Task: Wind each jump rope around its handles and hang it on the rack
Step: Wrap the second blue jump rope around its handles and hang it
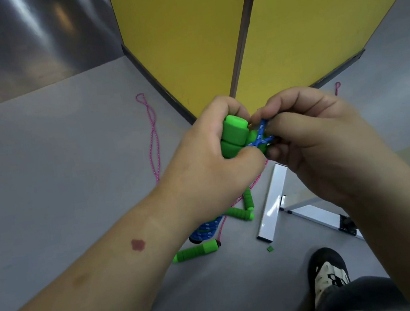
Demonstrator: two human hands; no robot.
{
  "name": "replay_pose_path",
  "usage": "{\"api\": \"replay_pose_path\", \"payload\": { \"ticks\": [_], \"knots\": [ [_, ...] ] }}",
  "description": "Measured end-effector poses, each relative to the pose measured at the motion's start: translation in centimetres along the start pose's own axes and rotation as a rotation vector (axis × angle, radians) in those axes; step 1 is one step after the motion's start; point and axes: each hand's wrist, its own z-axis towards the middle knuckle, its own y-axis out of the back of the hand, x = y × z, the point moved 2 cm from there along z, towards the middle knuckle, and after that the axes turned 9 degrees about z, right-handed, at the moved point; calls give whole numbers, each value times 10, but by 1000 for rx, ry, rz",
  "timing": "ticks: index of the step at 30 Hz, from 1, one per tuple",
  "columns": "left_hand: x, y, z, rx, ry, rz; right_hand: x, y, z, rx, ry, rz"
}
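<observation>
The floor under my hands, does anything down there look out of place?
Yes. A pink rope trails unwound across the floor, loose green handles lie scattered, and a small green scrap sits alone.

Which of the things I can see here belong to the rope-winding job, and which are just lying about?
Part of the job:
- pair of green foam handles in the left hand
- blue patterned cord pinched by the right hand
- pink cord and loose green foam handles on the floor

Just lying about:
- white metal bars
- yellow panels
- shoe

Floor was plain grey (70,154), two yellow panels (181,39) met at a corner up ahead, with a shiny metal wall (9,46) catching the light far left.
</observation>
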Motion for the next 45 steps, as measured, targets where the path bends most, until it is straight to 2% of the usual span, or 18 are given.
{"api": "replay_pose_path", "payload": {
  "ticks": [6, 14, 19, 26, 34, 42, 45],
  "knots": [
    [-3, 0, -1, -125, -105, 112, 0, -1, -1, -54, -94, 53],
    [-3, 3, -1, -269, -110, -58, 2, -1, -2, 15, -166, 31],
    [1, 3, 4, -280, -49, -92, 4, -4, -3, 84, -144, 15],
    [1, -3, 7, -316, 12, -277, 7, -3, -5, 100, -63, -221],
    [6, -3, 8, -338, 33, -423, 6, 1, -5, 31, -94, -134],
    [2, 1, 8, -310, 16, -382, 0, 7, -1, 104, -196, -93],
    [1, -2, 6, -295, 18, -353, -3, 8, 0, 64, -209, -107]
  ]
}}
